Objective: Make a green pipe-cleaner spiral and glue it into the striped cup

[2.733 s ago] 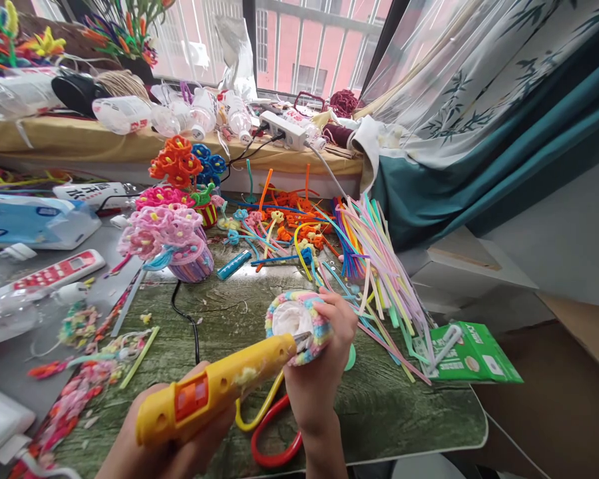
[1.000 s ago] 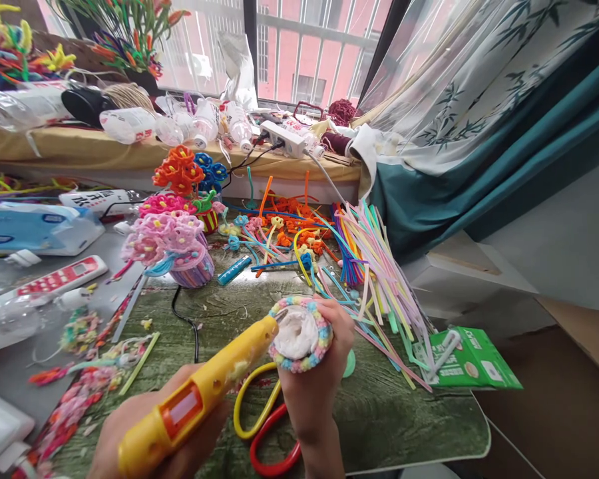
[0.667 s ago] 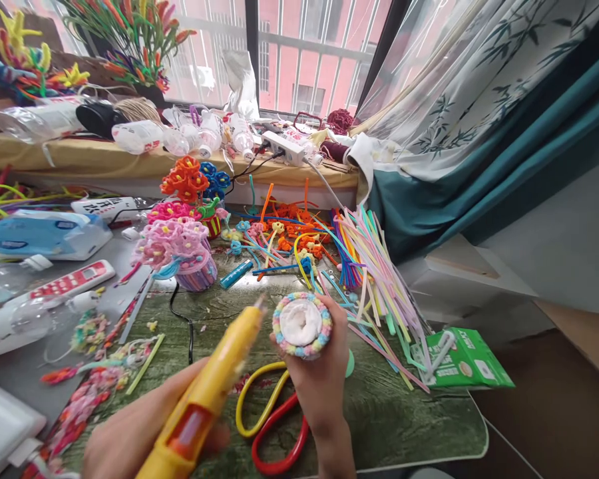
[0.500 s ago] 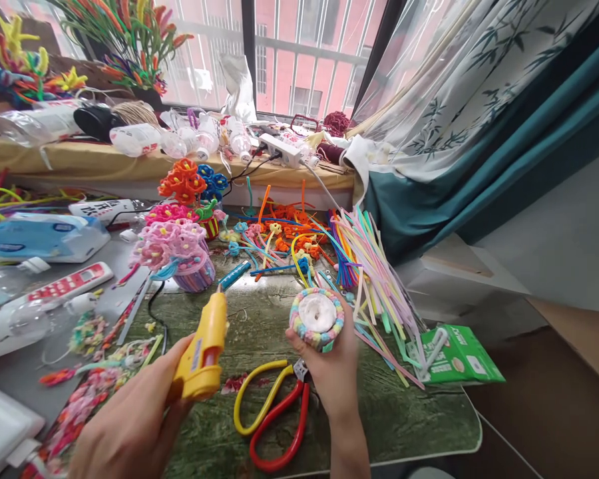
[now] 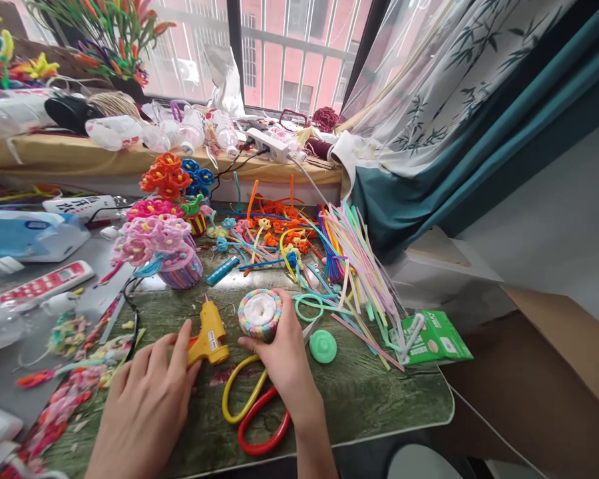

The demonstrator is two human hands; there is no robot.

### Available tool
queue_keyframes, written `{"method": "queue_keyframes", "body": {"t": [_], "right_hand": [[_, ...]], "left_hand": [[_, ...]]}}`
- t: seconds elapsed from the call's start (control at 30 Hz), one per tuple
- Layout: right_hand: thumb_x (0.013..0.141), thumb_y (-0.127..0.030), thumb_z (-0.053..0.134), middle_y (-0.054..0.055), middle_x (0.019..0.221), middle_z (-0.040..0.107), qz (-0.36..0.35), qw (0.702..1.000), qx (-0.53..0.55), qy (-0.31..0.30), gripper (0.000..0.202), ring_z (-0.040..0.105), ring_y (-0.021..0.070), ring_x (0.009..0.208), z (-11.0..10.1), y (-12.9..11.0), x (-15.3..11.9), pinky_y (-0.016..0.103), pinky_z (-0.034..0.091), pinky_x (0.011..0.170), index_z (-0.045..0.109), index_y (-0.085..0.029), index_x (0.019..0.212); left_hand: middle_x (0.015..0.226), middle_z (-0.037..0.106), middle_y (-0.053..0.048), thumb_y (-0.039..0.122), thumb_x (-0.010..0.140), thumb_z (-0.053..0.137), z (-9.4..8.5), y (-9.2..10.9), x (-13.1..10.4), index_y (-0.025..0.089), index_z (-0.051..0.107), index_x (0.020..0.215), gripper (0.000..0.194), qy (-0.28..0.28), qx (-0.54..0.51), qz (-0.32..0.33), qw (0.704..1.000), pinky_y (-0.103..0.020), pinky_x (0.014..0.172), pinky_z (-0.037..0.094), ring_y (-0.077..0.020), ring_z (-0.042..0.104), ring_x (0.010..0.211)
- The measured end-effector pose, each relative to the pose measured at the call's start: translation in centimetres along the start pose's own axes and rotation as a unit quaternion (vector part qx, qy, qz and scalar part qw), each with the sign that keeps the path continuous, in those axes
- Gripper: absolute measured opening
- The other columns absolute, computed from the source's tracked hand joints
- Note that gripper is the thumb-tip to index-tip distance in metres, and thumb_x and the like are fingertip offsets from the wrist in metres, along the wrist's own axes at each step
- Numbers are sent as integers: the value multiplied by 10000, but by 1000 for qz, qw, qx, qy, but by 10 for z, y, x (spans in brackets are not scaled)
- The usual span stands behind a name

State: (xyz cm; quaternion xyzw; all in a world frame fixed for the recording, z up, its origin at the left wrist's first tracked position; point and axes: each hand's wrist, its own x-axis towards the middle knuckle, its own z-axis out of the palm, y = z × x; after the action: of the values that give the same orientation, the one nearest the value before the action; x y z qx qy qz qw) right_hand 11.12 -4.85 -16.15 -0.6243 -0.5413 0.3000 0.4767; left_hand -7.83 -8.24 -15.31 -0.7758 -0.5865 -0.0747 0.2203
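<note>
The glue gun (image 5: 212, 332) lies at the near middle of the table (image 5: 369, 412), between the two hands, with its long axis running near to far: the nozzle points to the far side, leaning a little left, and the handle juts left, under the fingers of the left hand (image 5: 154, 379). That hand is plainly the nearer one to the gun; its fingers are stretched out and touch the handle side, but they cover so much of it that I cannot tell whether they grip it or merely rest there. Just right of the gun, and apart from it, is the small cup (image 5: 260, 314) with a fluffy pastel rim and a white filling that has a hole in its middle. The right hand (image 5: 287, 352) grasps this cup from the right and near sides, the thumb on the near side, its mouth turned up and tilted toward the person. So the cup is to the right of the left hand and on the far side of the right palm. Scissors (image 5: 265, 439) lie partly beneath the right wrist, and a green disc (image 5: 323, 346) sits to the right of that hand.
</note>
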Motion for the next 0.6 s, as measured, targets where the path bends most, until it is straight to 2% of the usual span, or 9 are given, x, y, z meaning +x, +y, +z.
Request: {"method": "queue_keyframes", "body": {"t": [0.07,0.13,0.2,0.27,0.33,0.43,0.6], "right_hand": [[635,-159,852,102,1335,618,-17,999,-33,25,805,595,283,1235,-23,5,-8,376,495,1005,482,-232,1346],[763,-232,759,93,1167,687,-8,993,-77,85,578,670,265,1069,-52,13,-16,378,528,909,530,-220,1293],[862,-283,643,69,916,709,6,979,-149,137,287,685,240,806,-78,22,-20,366,536,769,624,-194,1134],[904,-291,580,69,823,704,6,969,-214,121,139,666,227,708,-91,29,-19,332,510,670,673,-190,924],[915,-292,585,57,719,697,31,954,-283,96,153,648,217,616,-92,33,-13,308,469,593,685,-189,863],[899,-290,624,62,595,671,47,938,-329,99,191,633,235,542,-78,32,4,303,384,515,691,-199,745],[865,-227,632,110,589,688,58,921,-364,121,213,634,242,500,-61,26,30,291,288,448,698,-202,664]], "left_hand": [[1096,673,-198,251,1008,367,-9,0,5,50,570,1318,422,35,-25,-3,999,-453,758,440,-371,616,941],[1099,674,-169,264,1006,406,-18,1,12,109,579,1289,367,80,-75,-6,994,-453,787,433,-359,617,965],[1053,684,-131,240,996,453,-25,6,19,159,603,1205,270,128,-141,-6,982,-436,799,430,-321,625,938],[1020,684,-106,203,982,492,-30,13,26,184,611,1147,205,153,-202,9,967,-408,795,434,-278,627,899],[1028,678,-98,172,972,507,-32,21,33,192,609,1139,197,149,-243,23,958,-396,810,436,-256,625,905],[1034,678,-83,153,966,515,-30,29,39,202,609,1136,200,129,-273,30,953,-389,820,433,-242,627,914],[1002,692,-60,142,961,509,-24,28,41,210,621,1111,199,125,-284,37,950,-370,800,427,-226,641,879]]}}
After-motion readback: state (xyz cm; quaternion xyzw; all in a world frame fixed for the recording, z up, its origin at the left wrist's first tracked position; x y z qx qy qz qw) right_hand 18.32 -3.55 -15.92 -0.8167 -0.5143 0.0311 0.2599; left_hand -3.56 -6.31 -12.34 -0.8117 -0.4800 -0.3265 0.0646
